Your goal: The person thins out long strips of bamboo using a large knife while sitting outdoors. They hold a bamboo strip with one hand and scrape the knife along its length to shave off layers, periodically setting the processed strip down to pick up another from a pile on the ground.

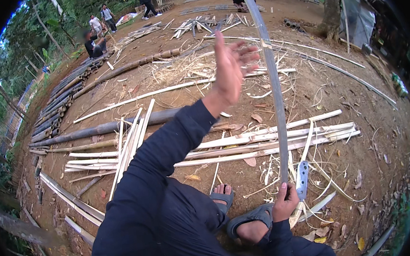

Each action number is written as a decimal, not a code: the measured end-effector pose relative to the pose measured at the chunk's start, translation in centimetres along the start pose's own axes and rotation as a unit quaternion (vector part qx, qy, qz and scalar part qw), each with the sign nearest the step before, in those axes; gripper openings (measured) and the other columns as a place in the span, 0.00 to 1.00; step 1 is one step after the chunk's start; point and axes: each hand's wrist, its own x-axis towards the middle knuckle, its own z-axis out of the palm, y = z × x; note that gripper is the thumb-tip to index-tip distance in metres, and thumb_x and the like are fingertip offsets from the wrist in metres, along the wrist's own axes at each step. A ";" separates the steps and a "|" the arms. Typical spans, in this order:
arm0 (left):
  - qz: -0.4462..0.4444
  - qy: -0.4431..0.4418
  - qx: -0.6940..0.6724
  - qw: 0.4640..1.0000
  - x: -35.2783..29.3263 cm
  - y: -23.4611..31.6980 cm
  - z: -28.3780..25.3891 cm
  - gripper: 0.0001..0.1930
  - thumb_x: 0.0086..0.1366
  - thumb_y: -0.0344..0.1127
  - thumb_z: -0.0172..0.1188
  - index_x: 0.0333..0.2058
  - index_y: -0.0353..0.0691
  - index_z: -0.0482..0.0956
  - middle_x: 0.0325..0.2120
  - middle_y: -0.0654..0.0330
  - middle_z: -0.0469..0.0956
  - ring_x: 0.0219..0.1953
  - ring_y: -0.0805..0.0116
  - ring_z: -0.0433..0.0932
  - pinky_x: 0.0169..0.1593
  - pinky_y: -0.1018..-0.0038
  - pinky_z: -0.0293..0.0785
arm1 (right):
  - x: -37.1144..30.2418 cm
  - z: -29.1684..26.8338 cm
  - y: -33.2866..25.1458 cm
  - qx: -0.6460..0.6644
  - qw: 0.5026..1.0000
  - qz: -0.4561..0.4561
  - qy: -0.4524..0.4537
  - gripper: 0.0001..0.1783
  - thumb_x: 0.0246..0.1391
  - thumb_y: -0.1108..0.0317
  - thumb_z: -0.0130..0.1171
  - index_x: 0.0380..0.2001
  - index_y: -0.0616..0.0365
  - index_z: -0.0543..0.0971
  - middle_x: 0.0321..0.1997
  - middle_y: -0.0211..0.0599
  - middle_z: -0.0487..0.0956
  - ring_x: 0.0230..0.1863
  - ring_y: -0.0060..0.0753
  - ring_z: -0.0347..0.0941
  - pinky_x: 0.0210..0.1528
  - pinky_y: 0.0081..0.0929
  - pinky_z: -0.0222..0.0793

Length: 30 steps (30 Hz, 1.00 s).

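Observation:
My left hand (232,73) is raised at the end of a dark sleeve, fingers spread and nothing in them. It is just left of a long grey-green bamboo strip (275,89), apart from it. The strip rises from low in the view past the top edge, with a pale node partway up. At its lower end my right hand (285,202) is closed on it, thumb upward. A flat metal blade with round holes (302,180) stands out just beside the right fingers. Whether that hand also grips it is hidden.
Pale split bamboo strips (264,145) lie across the ground ahead of my sandalled feet (248,221). Curled shavings are scattered around. Dark bamboo poles (63,103) lie in rows at left. Several people are farther off; a tree (332,7) and a shed (357,17) stand at right.

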 end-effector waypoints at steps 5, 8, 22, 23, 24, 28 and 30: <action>0.009 0.062 -0.005 0.998 4.6 8.5 0.0 0.35 0.62 0.70 0.47 0.43 0.37 0.67 0.28 0.57 0.71 0.31 0.66 0.74 0.35 0.71 0.75 | 1.0 -1.7 4.1 0.021 0.999 -0.024 -0.042 0.15 0.60 0.63 0.56 0.26 0.65 0.74 0.14 0.25 0.65 0.17 0.16 0.57 0.20 0.21 0.49; -0.051 0.130 0.032 0.990 4.5 14.4 5.4 0.28 0.62 0.61 0.58 0.41 0.39 0.65 0.22 0.64 0.69 0.22 0.70 0.72 0.28 0.74 0.74 | 2.5 -1.7 4.2 0.001 0.995 -0.058 -0.077 0.14 0.59 0.63 0.58 0.25 0.63 0.75 0.13 0.25 0.64 0.16 0.16 0.56 0.20 0.21 0.48; 0.147 0.014 -0.024 0.989 5.0 8.1 0.3 0.23 0.73 0.54 0.40 0.23 0.45 0.63 0.14 0.68 0.53 0.14 0.75 0.49 0.21 0.75 0.49 | 0.2 -6.7 20.4 -0.584 0.765 0.270 -0.031 0.42 0.43 0.58 0.72 0.60 0.53 0.63 0.59 0.55 0.63 0.60 0.58 0.62 0.58 0.48 0.64; 0.154 0.002 -0.020 0.988 4.9 8.5 0.6 0.23 0.73 0.54 0.39 0.23 0.45 0.63 0.14 0.68 0.54 0.14 0.75 0.50 0.21 0.75 0.49 | 0.5 -6.1 20.1 -0.559 0.764 0.318 -0.053 0.42 0.42 0.59 0.72 0.60 0.52 0.63 0.58 0.54 0.65 0.60 0.57 0.63 0.58 0.48 0.65; 0.141 0.007 -0.033 0.989 4.8 5.5 0.9 0.23 0.73 0.53 0.38 0.22 0.46 0.63 0.14 0.68 0.54 0.15 0.75 0.49 0.22 0.74 0.48 | 0.2 -8.4 21.0 -0.550 0.748 0.369 -0.044 0.43 0.43 0.60 0.72 0.61 0.50 0.62 0.58 0.53 0.64 0.59 0.58 0.65 0.56 0.49 0.67; 0.127 0.000 -0.024 0.992 2.1 2.4 4.4 0.24 0.73 0.55 0.37 0.21 0.47 0.62 0.15 0.68 0.54 0.15 0.75 0.49 0.22 0.75 0.48 | 0.0 -11.2 23.6 -0.476 0.768 0.419 -0.088 0.41 0.47 0.63 0.67 0.62 0.54 0.59 0.52 0.62 0.75 0.56 0.58 0.73 0.55 0.47 0.71; 0.118 0.000 -0.002 0.993 0.8 1.0 4.8 0.23 0.73 0.55 0.38 0.22 0.47 0.61 0.15 0.68 0.54 0.14 0.75 0.48 0.22 0.75 0.47 | 0.2 -9.7 20.9 -0.437 0.799 0.411 -0.049 0.43 0.47 0.61 0.66 0.64 0.56 0.57 0.51 0.62 0.76 0.53 0.59 0.74 0.55 0.48 0.70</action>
